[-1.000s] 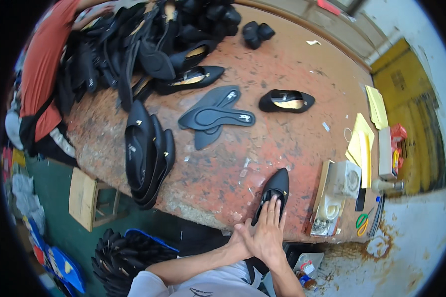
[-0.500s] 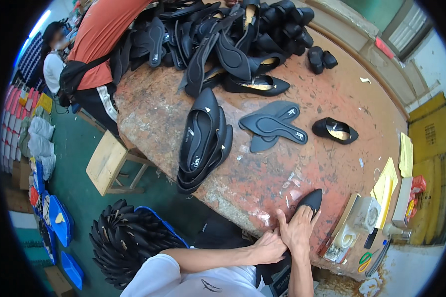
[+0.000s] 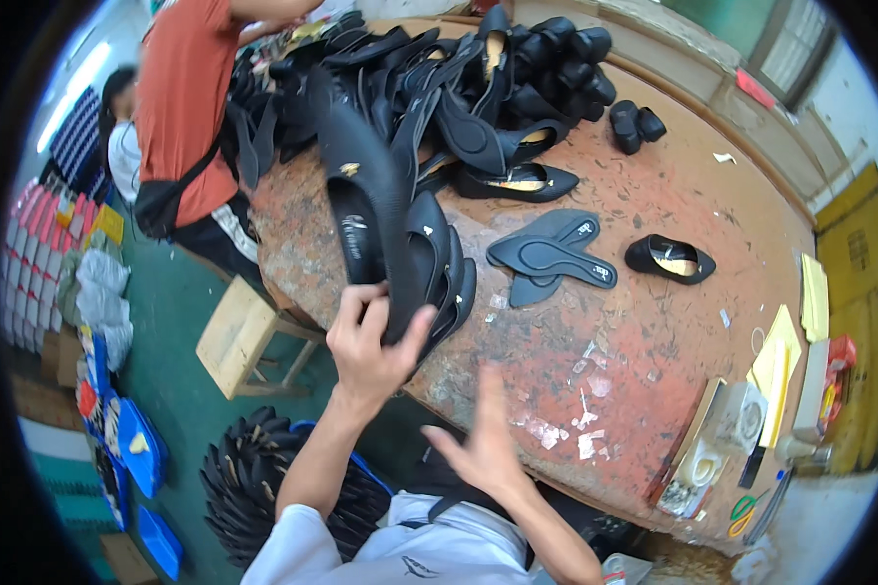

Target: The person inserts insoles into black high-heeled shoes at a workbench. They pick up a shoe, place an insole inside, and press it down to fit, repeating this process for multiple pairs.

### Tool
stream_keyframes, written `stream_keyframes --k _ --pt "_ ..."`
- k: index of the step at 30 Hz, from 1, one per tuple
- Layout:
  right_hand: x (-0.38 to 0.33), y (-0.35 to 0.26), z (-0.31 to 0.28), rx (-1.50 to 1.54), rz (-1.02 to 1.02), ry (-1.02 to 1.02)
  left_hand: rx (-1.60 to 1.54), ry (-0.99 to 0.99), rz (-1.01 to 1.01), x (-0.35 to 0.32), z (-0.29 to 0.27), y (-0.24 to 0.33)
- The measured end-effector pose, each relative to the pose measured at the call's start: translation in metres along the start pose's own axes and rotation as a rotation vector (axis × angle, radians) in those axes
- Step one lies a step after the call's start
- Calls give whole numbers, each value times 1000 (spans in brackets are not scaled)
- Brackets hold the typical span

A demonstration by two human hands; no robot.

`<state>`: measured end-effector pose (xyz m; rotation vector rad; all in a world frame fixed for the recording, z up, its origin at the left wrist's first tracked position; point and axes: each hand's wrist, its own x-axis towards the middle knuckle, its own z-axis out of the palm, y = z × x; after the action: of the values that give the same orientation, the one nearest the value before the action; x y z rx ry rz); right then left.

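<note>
My left hand (image 3: 366,336) grips the heel end of a black pointed shoe (image 3: 361,156) with a small gold ornament, holding it raised and toe away. Just right of it, a nested stack of black shoes (image 3: 444,258) sits at the table's left edge, partly hidden behind the raised shoe. My right hand (image 3: 483,444) is empty, its thumb and fingers apart, slightly blurred over the front table edge. Beyond it lie two crossed dark insoles (image 3: 561,258) and a single black shoe (image 3: 668,258).
A big heap of black shoes and insoles (image 3: 468,127) covers the table's far side. A person in an orange shirt (image 3: 185,97) stands at the far left. A wooden stool (image 3: 244,336) and a full tub of black shoe parts (image 3: 263,487) stand left. Scissors (image 3: 741,512) lie right.
My right hand has come out of the shoe at the front edge, and that spot now shows only scraps. My left hand has moved up and left and now holds a shoe.
</note>
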<state>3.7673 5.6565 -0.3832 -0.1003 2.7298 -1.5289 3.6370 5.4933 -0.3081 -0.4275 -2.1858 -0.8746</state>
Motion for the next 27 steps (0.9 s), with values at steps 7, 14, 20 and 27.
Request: stream_keyframes --k 7,14,20,27 --pt "53 1 125 -238 -119 147 253 -511 158 -37 -18 -35" --pt "75 -9 110 -157 -153 156 -155 -864 146 -1 -48 -89" --pt "170 38 -51 -384 -92 301 268 -648 246 2 -60 -66" --pt "159 93 -127 -747 -143 225 -581 -704 132 40 92 14"
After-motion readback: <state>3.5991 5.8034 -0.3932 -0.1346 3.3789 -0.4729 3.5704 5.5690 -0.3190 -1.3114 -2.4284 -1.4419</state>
